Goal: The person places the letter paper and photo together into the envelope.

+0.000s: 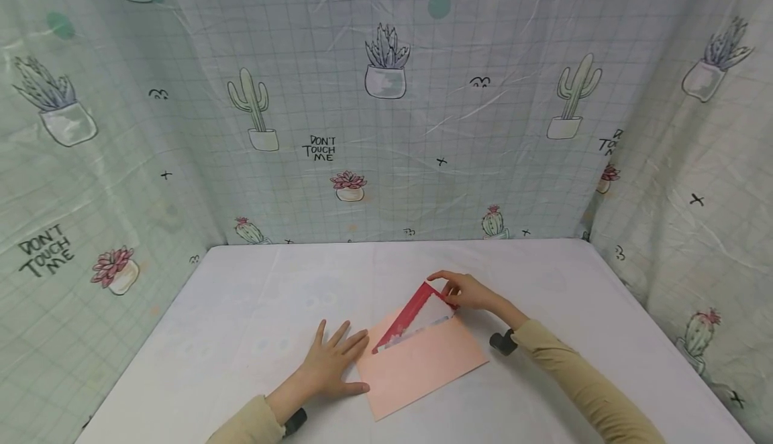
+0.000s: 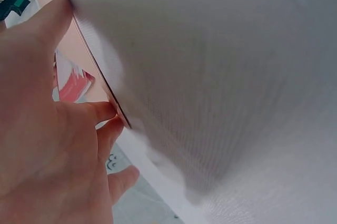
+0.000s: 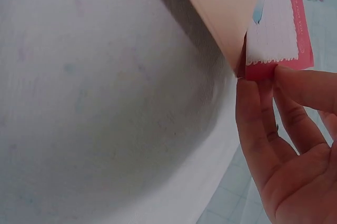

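Observation:
A peach envelope (image 1: 429, 367) lies slanted on the white table. From its upper side sticks a sheet of letter paper (image 1: 410, 316) with a red border and a white middle; its lower part is hidden in the envelope. My right hand (image 1: 474, 293) pinches the sheet's red edge at the upper right corner, and the right wrist view shows thumb and fingers on that border (image 3: 263, 71). My left hand (image 1: 329, 367) rests at the envelope's left side, fingers spread and straight. In the left wrist view its thumb and fingertips touch the envelope's edge.
The white table (image 1: 272, 283) spreads around the envelope, its far edge meeting a hanging cloth (image 1: 423, 129) printed with potted cacti. Cloth also hangs at both sides. A dark wrist camera (image 1: 502, 343) sits under the right wrist.

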A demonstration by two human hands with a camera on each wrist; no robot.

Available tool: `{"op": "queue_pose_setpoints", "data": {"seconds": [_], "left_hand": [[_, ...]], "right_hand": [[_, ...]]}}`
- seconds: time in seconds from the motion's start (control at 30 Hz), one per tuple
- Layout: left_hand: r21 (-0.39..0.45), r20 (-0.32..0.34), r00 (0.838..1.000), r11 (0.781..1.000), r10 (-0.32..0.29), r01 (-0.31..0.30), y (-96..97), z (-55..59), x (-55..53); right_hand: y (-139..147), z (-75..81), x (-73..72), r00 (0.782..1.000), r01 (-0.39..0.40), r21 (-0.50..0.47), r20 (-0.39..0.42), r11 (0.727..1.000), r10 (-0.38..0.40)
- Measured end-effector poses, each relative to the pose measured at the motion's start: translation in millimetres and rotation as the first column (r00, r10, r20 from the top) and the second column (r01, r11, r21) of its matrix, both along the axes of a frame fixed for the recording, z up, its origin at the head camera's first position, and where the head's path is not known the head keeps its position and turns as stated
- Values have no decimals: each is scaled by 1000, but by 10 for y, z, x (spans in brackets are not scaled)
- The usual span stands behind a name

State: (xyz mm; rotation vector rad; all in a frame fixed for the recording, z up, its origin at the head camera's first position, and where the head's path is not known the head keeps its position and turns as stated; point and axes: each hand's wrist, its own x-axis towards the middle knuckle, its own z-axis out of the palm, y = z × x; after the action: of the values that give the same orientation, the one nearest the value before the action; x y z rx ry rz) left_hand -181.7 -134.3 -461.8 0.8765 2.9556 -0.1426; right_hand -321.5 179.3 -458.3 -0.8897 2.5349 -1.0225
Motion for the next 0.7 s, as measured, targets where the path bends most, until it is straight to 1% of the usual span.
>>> {"op": "queue_pose_setpoints", "data": {"seconds": [0.2,0.3,0.4,0.57,0.7], "left_hand": [[10,21,1000,1000,4,-4,5,20,6],[9,20,1000,1000,3,-3,9,23,4],[8,15,1000,1000,2,-2,9,8,-5],[7,14,1000,1000,6,-6,-3,-15,-11],[3,16,1000,1000,8,-8,-5,-20,-10]], "right_hand": [[-62,5,35,997,-66,-11,29,998,66],[-92,3,33,994,-107,5,29,994,107],[-122,-4,21,991,-133,41,29,990,131],[-156,9,-1,989,-134,62,70,989,129],[-175,27,-11,991,-91,46,104,995,86]]}}
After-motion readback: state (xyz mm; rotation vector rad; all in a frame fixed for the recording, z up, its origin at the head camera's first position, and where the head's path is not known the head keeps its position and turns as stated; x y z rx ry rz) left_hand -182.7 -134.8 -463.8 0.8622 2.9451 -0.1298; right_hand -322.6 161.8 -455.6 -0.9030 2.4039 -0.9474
